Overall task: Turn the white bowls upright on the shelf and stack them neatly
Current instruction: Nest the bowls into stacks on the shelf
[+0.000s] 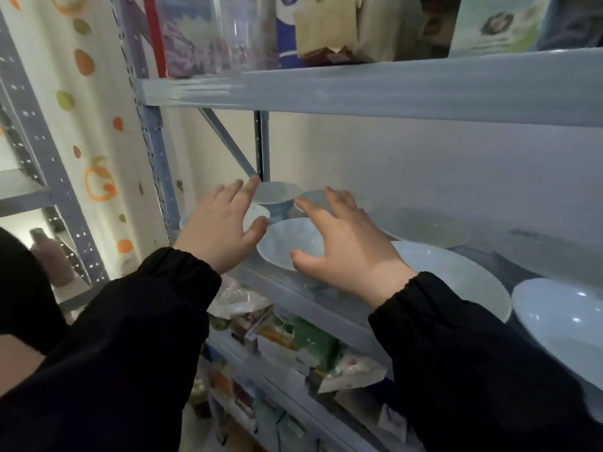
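Several white bowls sit on the grey metal shelf point(329, 308). One upright bowl point(287, 243) lies between my hands at the shelf's front. Behind it stands a small footed bowl point(277, 194), with another small bowl point(256, 213) partly hidden by my left hand point(222, 226). That hand is spread, fingers apart, holding nothing. My right hand point(349, 249) is also spread, hovering over the front bowl's right rim; contact is unclear. More bowls point(456, 275) point(424, 226) point(561, 318) line the shelf to the right.
The shelf board above point(359, 89) hangs low over the bowls and carries a glass jar point(241, 31) and boxes. A shelf upright point(156, 158) stands left. Packaged goods point(293, 340) fill the shelf below. A patterned curtain point(94, 125) hangs at left.
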Available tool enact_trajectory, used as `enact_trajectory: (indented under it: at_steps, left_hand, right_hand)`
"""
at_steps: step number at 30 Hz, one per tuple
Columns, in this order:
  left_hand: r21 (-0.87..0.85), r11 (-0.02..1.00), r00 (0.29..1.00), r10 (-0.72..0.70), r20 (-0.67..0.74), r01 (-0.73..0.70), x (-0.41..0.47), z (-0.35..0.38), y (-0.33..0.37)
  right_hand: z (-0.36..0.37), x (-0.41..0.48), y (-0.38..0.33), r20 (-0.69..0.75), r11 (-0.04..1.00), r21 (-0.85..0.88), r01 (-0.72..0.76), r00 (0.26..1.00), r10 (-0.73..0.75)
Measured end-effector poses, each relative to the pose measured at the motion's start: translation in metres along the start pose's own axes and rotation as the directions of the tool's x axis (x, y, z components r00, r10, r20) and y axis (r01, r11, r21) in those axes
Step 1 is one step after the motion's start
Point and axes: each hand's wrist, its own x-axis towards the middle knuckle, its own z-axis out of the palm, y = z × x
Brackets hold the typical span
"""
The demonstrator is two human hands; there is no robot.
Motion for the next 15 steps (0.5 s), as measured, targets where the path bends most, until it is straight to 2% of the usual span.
enact_trajectory:
  at_steps: [5,10,15]
  left_hand:
    - [-0.033,0.999,0.985,0.008,0.174,-0.002,0.026,0.023,-0.040]
    - [0.060,0.998,0.915,-0.057,0.399,0.036,0.031,0.042,-0.067]
    - [0.172,0.985,0.877,-0.086,0.473,0.004,0.037,0.069,-0.084]
  right_hand:
    - [0.021,0.014,-0.015,0.001,0.999,-0.010,-0.044,0.999,0.044]
    - [0.033,0.022,-0.016,0.015,0.997,0.004,-0.077,0.997,0.077]
    - [0.038,0.031,-0.015,0.054,0.996,-0.025,-0.086,0.995,0.088]
